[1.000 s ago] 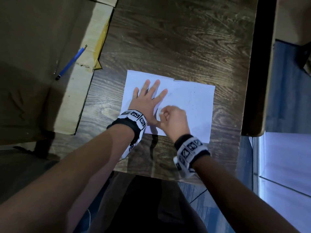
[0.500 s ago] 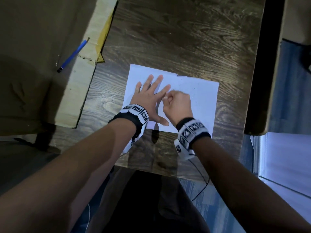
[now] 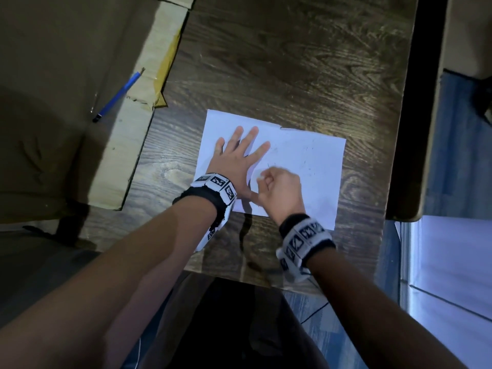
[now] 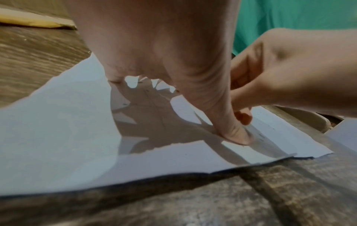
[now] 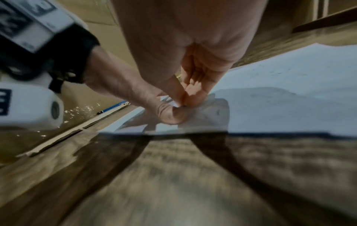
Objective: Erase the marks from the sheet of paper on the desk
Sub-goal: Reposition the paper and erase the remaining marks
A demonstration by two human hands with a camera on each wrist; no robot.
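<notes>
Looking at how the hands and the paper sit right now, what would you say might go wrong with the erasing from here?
1. The left hand presses only the left part of the paper; the right part lies unheld, so hard rubbing there could wrinkle it.
2. The paper's far edge already looks notched, and a snag might tear it further.
3. The eraser barely shows in the right hand's grip, so it may slip out.

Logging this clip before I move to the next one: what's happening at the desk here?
A person is rubbing marks off a sheet of paper on a wooden desk. The left hand lies flat with fingers spread, pinning the sheet. The right hand is curled, fingers pinching something small and pale, probably an eraser, against the page beside the left thumb. Faint specks remain on the right half. A blue pen lies on cardboard to the left.
</notes>
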